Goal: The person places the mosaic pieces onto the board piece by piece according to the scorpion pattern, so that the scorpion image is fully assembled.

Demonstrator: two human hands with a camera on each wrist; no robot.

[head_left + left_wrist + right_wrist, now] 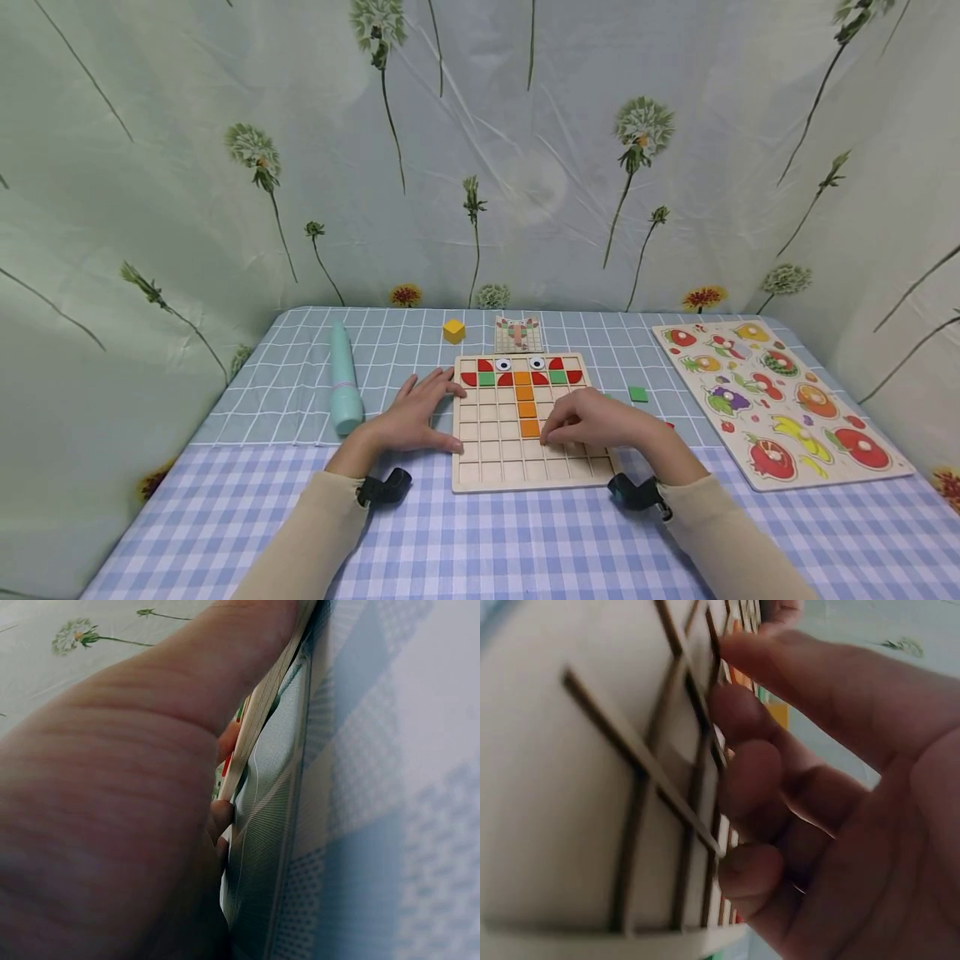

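A wooden grid board point(480, 473) lies on the table, holding red quarter-round pieces, green squares, two eye pieces and a column of orange square tiles point(527, 409). My left hand point(415, 417) rests at the board's left edge, thumb and fingers spread along it. In the left wrist view the thumb point(232, 652) hides much of the board. My right hand point(592, 419) touches the grid beside the lowest orange tile, its fingers loosely bent. In the right wrist view its fingertips point(751, 776) meet the board, and I see no piece between them.
Behind the board stands a small pattern card point(517, 335), with a yellow block point(453, 331) to its left. A mint-green cylindrical case point(343, 379) lies at left. Beyond my right hand are a loose green square point(638, 394) and a wooden fruit puzzle point(757, 400).
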